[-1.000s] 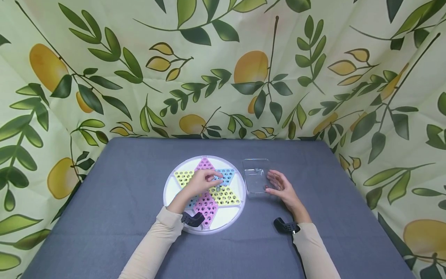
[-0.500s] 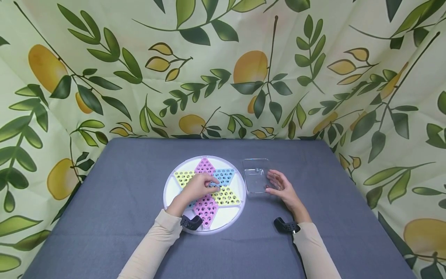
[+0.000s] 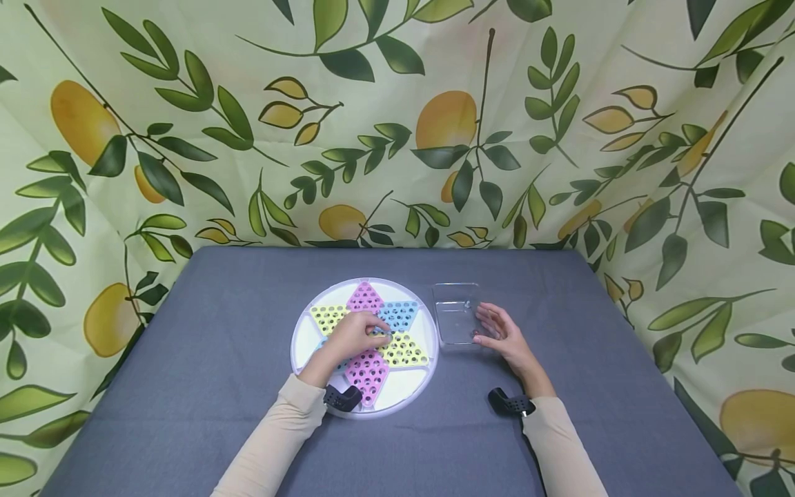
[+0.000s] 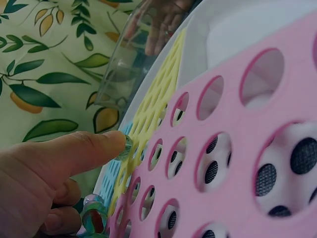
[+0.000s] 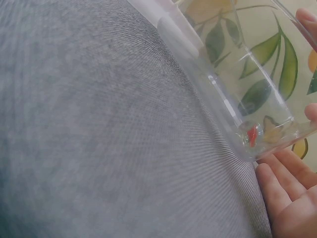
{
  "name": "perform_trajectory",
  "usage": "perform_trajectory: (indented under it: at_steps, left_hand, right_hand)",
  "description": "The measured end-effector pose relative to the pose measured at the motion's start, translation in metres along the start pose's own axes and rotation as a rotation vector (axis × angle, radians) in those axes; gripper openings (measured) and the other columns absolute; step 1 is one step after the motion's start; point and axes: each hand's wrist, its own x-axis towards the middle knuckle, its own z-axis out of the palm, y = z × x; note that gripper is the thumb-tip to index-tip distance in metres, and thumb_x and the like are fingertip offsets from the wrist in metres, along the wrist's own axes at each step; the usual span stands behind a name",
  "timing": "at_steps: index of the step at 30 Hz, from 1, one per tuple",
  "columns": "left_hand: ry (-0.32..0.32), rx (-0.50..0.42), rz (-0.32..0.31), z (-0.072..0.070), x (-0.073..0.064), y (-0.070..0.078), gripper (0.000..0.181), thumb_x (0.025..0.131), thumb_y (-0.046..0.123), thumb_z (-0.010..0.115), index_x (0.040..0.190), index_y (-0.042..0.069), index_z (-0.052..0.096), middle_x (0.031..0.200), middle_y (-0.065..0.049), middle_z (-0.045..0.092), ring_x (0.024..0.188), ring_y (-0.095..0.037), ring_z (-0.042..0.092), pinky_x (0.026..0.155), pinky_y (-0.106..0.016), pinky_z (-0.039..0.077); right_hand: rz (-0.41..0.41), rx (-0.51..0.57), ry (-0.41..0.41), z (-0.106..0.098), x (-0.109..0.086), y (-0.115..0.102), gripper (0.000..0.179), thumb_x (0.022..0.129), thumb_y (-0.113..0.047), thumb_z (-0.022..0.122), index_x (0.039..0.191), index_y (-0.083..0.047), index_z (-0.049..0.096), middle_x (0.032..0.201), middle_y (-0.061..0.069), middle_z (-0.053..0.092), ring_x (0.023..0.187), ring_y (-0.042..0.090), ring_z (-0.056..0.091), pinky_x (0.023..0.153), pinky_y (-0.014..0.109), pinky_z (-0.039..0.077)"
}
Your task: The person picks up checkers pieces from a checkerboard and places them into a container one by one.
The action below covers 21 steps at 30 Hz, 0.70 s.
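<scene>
A round white Chinese checkers board [image 3: 404,392] with a pink, yellow and blue star of holes lies on the table. Over its middle, my left hand [image 3: 354,335] holds its thumb and index finger at a clear greenish marble [image 4: 126,148]; the index fingertip's contact is hidden in the left wrist view. More glassy marbles [image 4: 94,215] sit just below, by the curled fingers. Right of the board stands a clear plastic box [image 3: 456,324]. My right hand [image 3: 508,339] rests loosely spread at its right side. Inside the box is a clear marble with red in it [image 5: 252,134].
Grey cloth [image 3: 435,442] covers the table around the board and box. A leaf-and-fruit patterned curtain [image 3: 385,138] hangs behind and at both sides. A black wrist strap [image 3: 511,404] and cable lie along the right forearm.
My left hand has come down onto the middle of the board, and its thumb and index finger have drawn round the marble. The right hand and the box have stayed in place.
</scene>
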Motion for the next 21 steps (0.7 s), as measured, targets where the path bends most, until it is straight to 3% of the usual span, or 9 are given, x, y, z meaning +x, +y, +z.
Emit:
perform_trajectory:
  at_steps: [7, 15, 21]
  left_hand:
    - [0.003, 0.007, -0.012, 0.0005, -0.0017, 0.0028, 0.016, 0.076, 0.025, 0.08, 0.09, 0.017, 0.077, 0.067, 0.004, 0.044, 0.06, -0.007, 0.036, 0.054, -0.018, 0.03]
    - [0.012, -0.049, -0.004, -0.0023, -0.0031, 0.0046, 0.018, 0.077, 0.024, 0.079, 0.092, 0.015, 0.077, 0.065, 0.005, 0.043, 0.059, -0.007, 0.036, 0.055, -0.018, 0.031]
    - [0.024, -0.094, 0.006, -0.0052, -0.0028, 0.0067, 0.018, 0.079, 0.022, 0.078, 0.093, 0.013, 0.076, 0.062, 0.006, 0.04, 0.058, -0.007, 0.035, 0.055, -0.018, 0.032]
  right_hand:
    - [-0.003, 0.002, 0.003, 0.0005, -0.0008, -0.0005, 0.075, 0.08, 0.001, 0.072, 0.143, 0.005, 0.03, 0.148, 0.034, 0.033, 0.117, -0.013, 0.048, 0.098, 0.002, 0.036]
    - [-0.053, 0.034, 0.005, 0.0019, -0.0012, -0.0005, 0.076, 0.079, 0.003, 0.072, 0.141, 0.01, 0.029, 0.143, 0.041, 0.031, 0.117, -0.011, 0.051, 0.099, 0.005, 0.038]
    - [-0.033, 0.039, 0.003, 0.0017, -0.0014, -0.001, 0.076, 0.079, 0.003, 0.071, 0.142, 0.008, 0.029, 0.145, 0.038, 0.031, 0.118, -0.011, 0.05, 0.099, 0.005, 0.039]
